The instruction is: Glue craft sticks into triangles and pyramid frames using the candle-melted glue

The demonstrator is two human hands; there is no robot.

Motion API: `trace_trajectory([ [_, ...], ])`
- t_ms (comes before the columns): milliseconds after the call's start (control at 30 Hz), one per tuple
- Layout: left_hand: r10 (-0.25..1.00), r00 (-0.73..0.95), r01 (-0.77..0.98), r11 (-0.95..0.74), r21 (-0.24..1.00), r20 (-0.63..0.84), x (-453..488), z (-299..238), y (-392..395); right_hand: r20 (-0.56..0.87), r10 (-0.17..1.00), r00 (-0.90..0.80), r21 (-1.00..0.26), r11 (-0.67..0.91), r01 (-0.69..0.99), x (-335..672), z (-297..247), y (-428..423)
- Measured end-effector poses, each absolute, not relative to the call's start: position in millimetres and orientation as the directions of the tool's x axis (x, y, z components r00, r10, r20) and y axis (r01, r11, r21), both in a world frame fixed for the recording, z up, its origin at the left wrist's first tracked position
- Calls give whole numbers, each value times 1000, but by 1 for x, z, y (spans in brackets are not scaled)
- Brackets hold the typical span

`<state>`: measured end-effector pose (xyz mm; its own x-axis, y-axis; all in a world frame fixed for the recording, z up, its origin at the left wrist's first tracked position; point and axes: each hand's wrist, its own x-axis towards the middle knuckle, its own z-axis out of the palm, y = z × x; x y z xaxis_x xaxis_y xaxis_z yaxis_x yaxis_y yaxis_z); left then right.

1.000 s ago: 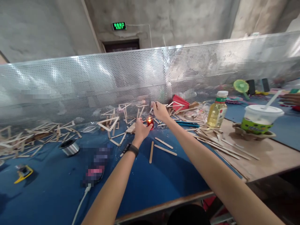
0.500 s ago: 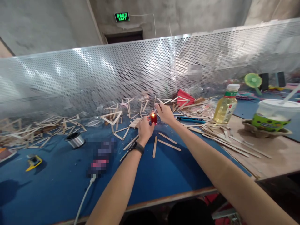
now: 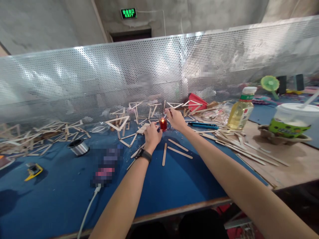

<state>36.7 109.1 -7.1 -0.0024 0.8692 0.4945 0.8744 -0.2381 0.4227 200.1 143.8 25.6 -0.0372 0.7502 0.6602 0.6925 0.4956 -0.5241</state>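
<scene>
Candle and hands at the desk (image 3: 174, 186). The candle (image 3: 163, 126), small, red and lit, stands upright between the two hands, its long axis vertical. The right hand (image 3: 176, 119) lies to the right of the candle and slightly beyond it, its grip pinching a pale rod (image 3: 165, 116) whose lower end points down and leftward at the flame (image 3: 162, 120); contact between rod and flame cannot be told. The left hand (image 3: 152, 136) is just beside the candle on its near left, fingers curled and thumb toward it; whether they press on it cannot be told. Both hands are about equally near. Surroundings: three loose sticks (image 3: 164, 154) lie on the person's side, between the forearms; a blue cutter (image 3: 203, 125) lies to the right; a spool (image 3: 78, 147) stands well apart on the left, a bottle (image 3: 240, 111) on the right. Nothing visible separates rod from flame; wooden frames (image 3: 118, 124) crowd the space behind, before a perforated screen (image 3: 149, 66).
</scene>
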Motion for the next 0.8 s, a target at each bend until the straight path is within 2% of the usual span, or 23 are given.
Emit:
trace_trajectory([
  [800,876,-18,905,-191,381,483,36,-9,109,649,760,-22,-504,452,736,199,25,143],
])
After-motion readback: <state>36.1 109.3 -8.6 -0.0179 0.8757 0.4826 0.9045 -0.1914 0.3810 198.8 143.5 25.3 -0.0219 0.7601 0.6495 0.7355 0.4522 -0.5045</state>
